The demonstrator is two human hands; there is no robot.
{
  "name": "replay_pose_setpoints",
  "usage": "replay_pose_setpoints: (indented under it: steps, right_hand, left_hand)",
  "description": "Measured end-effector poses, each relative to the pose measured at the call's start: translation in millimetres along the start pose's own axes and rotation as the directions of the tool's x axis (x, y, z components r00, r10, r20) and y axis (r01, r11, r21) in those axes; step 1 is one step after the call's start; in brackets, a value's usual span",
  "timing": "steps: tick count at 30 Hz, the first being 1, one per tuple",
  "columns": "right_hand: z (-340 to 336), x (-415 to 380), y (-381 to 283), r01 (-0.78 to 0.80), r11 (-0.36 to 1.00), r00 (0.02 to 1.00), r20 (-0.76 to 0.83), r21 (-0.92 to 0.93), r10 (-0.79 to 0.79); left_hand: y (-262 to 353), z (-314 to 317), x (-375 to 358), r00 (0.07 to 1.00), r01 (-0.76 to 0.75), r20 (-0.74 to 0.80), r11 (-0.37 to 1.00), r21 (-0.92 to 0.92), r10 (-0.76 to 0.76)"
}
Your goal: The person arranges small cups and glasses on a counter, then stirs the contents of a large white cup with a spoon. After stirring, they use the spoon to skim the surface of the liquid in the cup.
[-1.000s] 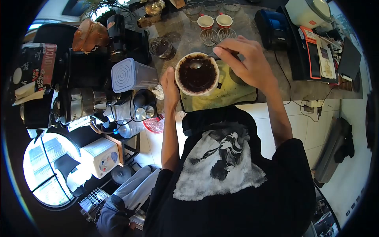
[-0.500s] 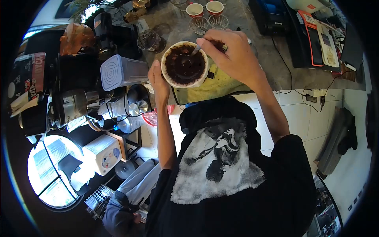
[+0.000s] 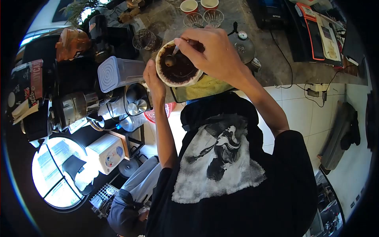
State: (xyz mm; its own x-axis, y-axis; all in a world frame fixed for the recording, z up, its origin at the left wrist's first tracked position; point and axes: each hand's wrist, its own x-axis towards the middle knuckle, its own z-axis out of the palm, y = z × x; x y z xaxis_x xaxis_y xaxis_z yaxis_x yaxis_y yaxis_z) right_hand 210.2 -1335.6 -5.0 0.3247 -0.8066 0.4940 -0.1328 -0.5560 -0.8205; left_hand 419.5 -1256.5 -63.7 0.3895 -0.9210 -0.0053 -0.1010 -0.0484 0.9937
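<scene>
A pale round bowl [image 3: 178, 83] holds a wet, dark brown mass like coffee grounds [image 3: 182, 68], with smears up its inner wall. My left hand [image 3: 155, 81] grips the bowl's left side, its fingers partly hidden beneath. Pinched in my right hand [image 3: 211, 49] is a spoon [image 3: 170, 60], its coated head inside the bowl near the left wall. The right hand covers the bowl's upper right rim. Under the bowl's near right side lies a yellow-green cloth [image 3: 203, 90].
Beyond the bowl stand red-and-white cups [image 3: 209, 4], clear glasses [image 3: 213, 18] and a dark glass [image 3: 144, 39]. A round metal pot with a dial [image 3: 244, 47] sits right. Left is a lidded plastic container [image 3: 118, 74]. Another person [image 3: 128, 205] is at lower left.
The spoon and my right hand have shifted left across the bowl, and the spoon's head now shows above the brown mass. The metal pot behind the hand has come into view.
</scene>
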Motion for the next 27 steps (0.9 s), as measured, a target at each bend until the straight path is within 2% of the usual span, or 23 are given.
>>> replay_pose_setpoints:
  steps: [5,7,16,21,23,27]
  right_hand:
    - [1.3,0.3,1.2,-0.011,1.0,1.0,-0.022,-0.012,0.011]
    - [-1.8,0.6,3.2,0.019,0.995,0.999,-0.025,-0.098,-0.022]
    - [-4.9,2.2,-9.7,-0.05,0.999,0.999,-0.013,-0.019,0.05]
    - [-7.1,0.9,-7.3,-0.044,0.993,0.999,-0.013,-0.105,0.043]
    - [-11.9,-0.7,-7.2,-0.061,0.99,0.998,0.008,-0.131,0.062]
    - [-22.0,-1.4,-12.4,-0.097,0.994,0.995,-0.041,-0.056,0.094]
  left_hand:
    - [6.8,2.0,-3.4,1.0,-0.02,0.023,0.999,0.031,0.019]
    - [8.1,4.5,-3.9,1.0,-0.014,0.014,1.0,0.019,0.013]
    - [6.6,3.3,-4.1,0.999,-0.042,0.0,0.998,0.05,0.042]
    - [-0.6,-0.8,-0.8,0.999,-0.052,0.015,0.998,0.018,0.052]
    - [0.2,-2.0,-0.6,0.998,-0.052,0.026,0.996,0.069,0.051]
    - [-6.3,-5.0,0.9,0.997,-0.058,0.049,0.996,0.074,0.054]
